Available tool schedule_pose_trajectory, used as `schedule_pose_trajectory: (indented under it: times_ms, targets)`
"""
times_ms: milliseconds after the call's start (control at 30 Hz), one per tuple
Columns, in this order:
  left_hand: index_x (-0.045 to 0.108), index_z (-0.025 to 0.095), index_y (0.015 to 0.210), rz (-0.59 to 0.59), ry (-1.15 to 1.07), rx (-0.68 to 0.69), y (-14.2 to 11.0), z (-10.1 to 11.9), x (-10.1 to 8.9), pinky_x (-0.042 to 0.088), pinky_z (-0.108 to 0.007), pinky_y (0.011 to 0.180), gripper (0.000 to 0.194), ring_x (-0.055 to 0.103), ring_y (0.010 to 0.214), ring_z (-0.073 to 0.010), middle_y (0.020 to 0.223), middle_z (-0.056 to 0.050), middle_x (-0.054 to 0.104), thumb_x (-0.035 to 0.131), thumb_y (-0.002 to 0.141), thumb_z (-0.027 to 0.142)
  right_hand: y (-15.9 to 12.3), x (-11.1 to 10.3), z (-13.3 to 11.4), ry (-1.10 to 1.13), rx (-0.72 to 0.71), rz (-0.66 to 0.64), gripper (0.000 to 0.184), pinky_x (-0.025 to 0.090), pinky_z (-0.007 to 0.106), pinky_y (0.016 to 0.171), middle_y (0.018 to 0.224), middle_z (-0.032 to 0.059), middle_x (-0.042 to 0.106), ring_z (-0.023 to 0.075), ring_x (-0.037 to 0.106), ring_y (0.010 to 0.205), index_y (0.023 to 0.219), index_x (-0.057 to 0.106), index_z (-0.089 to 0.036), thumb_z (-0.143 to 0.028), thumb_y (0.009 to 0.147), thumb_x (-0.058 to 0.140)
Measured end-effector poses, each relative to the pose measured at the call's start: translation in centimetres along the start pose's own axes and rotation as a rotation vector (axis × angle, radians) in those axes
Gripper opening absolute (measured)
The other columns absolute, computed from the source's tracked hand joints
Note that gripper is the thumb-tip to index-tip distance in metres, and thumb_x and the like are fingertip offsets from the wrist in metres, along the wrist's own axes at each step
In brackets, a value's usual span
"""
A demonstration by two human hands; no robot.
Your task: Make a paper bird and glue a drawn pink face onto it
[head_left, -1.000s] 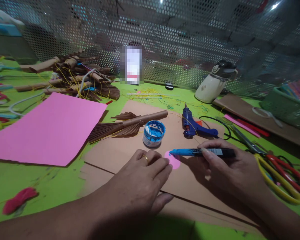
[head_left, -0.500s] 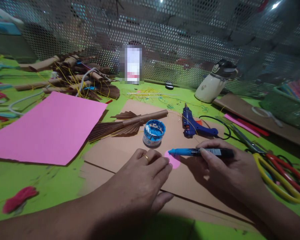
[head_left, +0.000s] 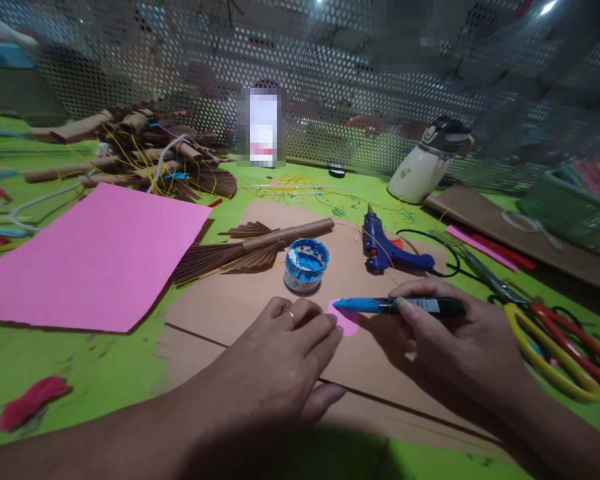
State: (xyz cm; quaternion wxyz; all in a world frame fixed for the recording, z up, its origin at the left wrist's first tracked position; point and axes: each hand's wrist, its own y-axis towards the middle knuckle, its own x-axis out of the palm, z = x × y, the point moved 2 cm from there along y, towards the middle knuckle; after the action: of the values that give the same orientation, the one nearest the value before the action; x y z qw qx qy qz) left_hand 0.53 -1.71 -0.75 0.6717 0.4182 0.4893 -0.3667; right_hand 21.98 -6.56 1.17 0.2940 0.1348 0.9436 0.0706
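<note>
Closed around the dark barrel of a blue-ended pen, the grip of the right hand sits to the right of a small pink disc. The disc lies flat on brown card, and the pen's long axis runs almost level across the view, its blue end at the disc's upper left edge; whether it touches cannot be told. The left hand is nearer the disc, fingertips at its left edge, thumb apart from the fingers, clasping nothing visible. Just beyond the left fingers stands an uncapped paint pot, limiting room on that side. Farther off lie a pleated paper piece and a blue glue gun, leaving bare card between pot and gun. Yellow-handled scissors crowd the right wrist; a pink sheet lies well left on the green surface.
</note>
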Motion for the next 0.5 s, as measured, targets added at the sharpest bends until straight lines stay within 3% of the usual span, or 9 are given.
schedule_pose_trajectory:
  times_ms: [300,500]
  targets:
    - [0.056,0.013,0.122,0.001,0.001,0.003,0.04,-0.03,0.02,0.038,-0.044,0.087,0.043,0.048,0.108,-0.0284,0.119,-0.012,0.061,0.049,0.093,0.044,-0.21,0.39,-0.21,0.023,0.008,0.046,0.010,0.048,0.022,0.044,0.057,-0.0031,0.062,0.0117,0.055,0.044,0.077,0.066,-0.022,-0.029,0.082,0.063]
    - [0.056,0.014,0.122,0.025,0.000,0.020,-0.02,-0.10,0.21,0.038,-0.043,0.086,0.043,0.049,0.108,-0.0284,0.117,-0.011,0.062,0.053,0.091,0.044,-0.33,-0.22,-0.72,-0.023,-0.013,0.209,0.006,0.050,0.025,0.048,0.060,-0.0017,0.062,0.0149,0.059,0.050,0.076,0.067,-0.024,-0.028,0.078,0.065]
